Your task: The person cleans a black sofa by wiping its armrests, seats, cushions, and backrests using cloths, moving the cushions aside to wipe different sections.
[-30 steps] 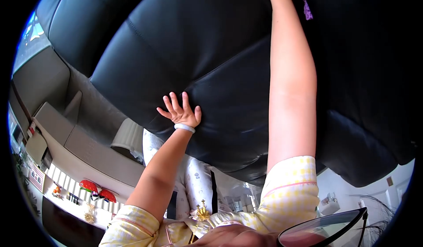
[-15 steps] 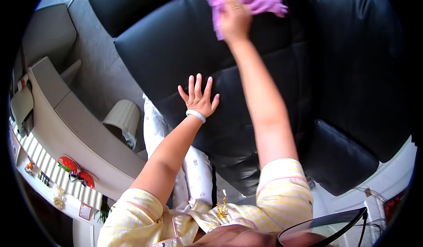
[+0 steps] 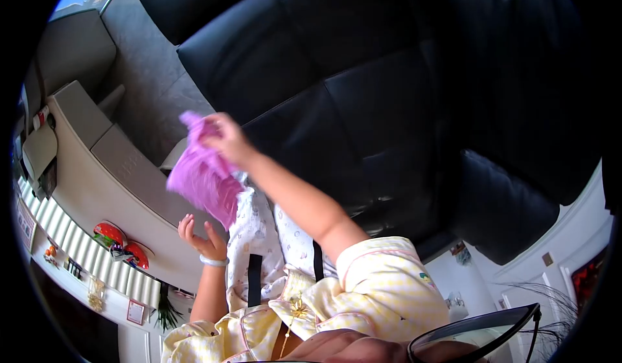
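And there was the purple cloth (image 3: 204,181), up in the air at the near left edge of the black padded sofa (image 3: 363,84), pinched along its upper part by the fingers of the right hand (image 3: 232,145), the rest hanging down beside the patterned trousers (image 3: 249,224)! That arm reached right across the body, elbow bent, and the blur on the cloth suggested quick movement. Just below, the left hand (image 3: 206,238) was up too, holding nothing, its fingers parted and a little bent, a pale bracelet (image 3: 212,260) around the wrist; whether its fingertips brushed the hanging folds, I could not tell. Good handling here, in my judgement, called for a secure pinch on a gathered bunch rather than one thin edge, since so much loose fabric could swing or slip. The open left hand looked well placed to steady the lower folds, ideally with its fingers spread and the bracelet clear of the weave. A slower swing seemed wise as well, with the cloth lifted enough that its trailing corner would not snag on the trousers or the black strap (image 3: 254,279) over them, and the elbow kept loose
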`<state>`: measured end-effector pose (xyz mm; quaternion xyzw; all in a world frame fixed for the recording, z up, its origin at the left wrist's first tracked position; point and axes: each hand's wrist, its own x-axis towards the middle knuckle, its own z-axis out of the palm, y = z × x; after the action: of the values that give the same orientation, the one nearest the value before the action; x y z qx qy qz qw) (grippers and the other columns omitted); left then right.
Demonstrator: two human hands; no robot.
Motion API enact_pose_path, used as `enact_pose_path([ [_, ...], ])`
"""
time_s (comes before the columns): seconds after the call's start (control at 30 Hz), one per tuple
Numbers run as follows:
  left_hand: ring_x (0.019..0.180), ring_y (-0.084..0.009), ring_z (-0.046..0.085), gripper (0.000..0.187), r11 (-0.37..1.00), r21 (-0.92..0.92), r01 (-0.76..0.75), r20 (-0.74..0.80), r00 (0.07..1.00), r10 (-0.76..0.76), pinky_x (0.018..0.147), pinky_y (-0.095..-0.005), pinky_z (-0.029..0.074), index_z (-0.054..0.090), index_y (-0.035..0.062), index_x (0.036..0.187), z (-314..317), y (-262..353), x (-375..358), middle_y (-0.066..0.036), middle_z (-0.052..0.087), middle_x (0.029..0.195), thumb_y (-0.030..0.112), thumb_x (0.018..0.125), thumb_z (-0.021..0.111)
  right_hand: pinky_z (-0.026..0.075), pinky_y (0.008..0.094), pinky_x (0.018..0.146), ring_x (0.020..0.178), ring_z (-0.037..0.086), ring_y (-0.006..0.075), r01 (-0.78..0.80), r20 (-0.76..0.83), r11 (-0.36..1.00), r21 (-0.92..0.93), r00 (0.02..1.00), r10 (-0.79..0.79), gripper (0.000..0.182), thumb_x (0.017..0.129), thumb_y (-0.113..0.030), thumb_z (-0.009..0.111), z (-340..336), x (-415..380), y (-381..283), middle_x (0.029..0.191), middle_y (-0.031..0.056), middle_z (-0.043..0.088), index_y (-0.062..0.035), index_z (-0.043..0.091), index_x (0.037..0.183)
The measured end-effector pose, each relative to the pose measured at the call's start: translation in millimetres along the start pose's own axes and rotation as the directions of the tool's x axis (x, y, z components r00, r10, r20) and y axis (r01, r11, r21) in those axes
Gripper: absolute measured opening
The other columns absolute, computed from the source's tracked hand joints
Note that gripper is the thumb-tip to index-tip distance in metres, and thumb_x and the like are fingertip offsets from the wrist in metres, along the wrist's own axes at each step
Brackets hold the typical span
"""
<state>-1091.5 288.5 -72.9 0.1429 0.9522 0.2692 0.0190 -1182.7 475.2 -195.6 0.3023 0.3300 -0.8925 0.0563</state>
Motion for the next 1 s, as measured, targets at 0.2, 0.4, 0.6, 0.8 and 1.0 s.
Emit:
enact_pose_path([
  [0.2,0.108,-0.0312,0.047,0.037,0.994,-0.09,0.067,0.031,0.997,-0.065,0.099,-0.0451,0.032,0.042,0.0027,0.115,23,25,6,-0.016,0.048,0.115,-0.002,0.081,0.055,0.04,0.0314,0.087,0.093,0.048,0.0176,0.326,-0.456,0.67,-0.666,0.533,-0.713,0.036,0.083,-0.015,0.065,-208,-57,-171,0.101,0.0089,0.045,-0.0027,0.04,0.105],
  [0.4,0.108,-0.0295,0.047,0.037,0.99,-0.078,0.119,0.133,0.985,-0.108,0.099,-0.04,0.033,0.045,0.0005,0.113,50,46,-5,-0.016,0.049,0.112,-0.003,0.079,0.057,0.013,0.0611,0.105,0.136,0.014,0.0423,-0.439,-0.069,-0.285,-0.852,0.634,-0.77,0.078,0.082,-0.057,0.052,-325,-49,-181,0.147,0.0218,0.015,-0.0117,0.029,0.141],
  [0.6,0.107,-0.0303,0.048,0.035,0.993,0.023,0.118,0.214,0.969,-0.121,0.101,-0.0449,0.029,0.048,0.0016,0.109,46,53,0,-0.014,0.053,0.108,0.0,0.076,0.059,0.017,0.0564,0.107,0.135,0.019,0.0435,-0.094,0.252,-0.465,-0.88,0.738,-0.626,0.077,0.08,-0.049,0.058,-266,-31,-164,0.146,0.0243,0.019,-0.0051,0.032,0.139],
  [0.8,0.104,-0.0301,0.05,0.033,0.979,0.0,0.204,0.194,0.96,-0.2,0.101,-0.0479,0.027,0.05,0.003,0.106,50,44,-3,-0.012,0.057,0.101,0.002,0.074,0.058,0.021,0.0471,0.109,0.132,0.027,0.0411,-0.43,-0.092,-0.096,-0.898,0.398,-0.913,0.045,0.084,-0.019,0.049,-364,22,-266,0.138,0.0252,0.035,0.0031,0.047,0.123],
  [1.0,0.102,-0.03,0.052,0.033,0.98,0.003,0.199,0.242,0.951,-0.194,0.101,-0.0469,0.027,0.049,0.0032,0.105,55,46,0,-0.01,0.058,0.099,0.001,0.074,0.059,0.038,0.0505,0.093,0.105,0.05,0.0398,0.003,0.418,-0.468,-0.884,0.453,-0.787,0.032,0.075,-0.012,0.049,-235,95,-208,0.109,0.0201,0.056,0.001,0.057,0.103],
])
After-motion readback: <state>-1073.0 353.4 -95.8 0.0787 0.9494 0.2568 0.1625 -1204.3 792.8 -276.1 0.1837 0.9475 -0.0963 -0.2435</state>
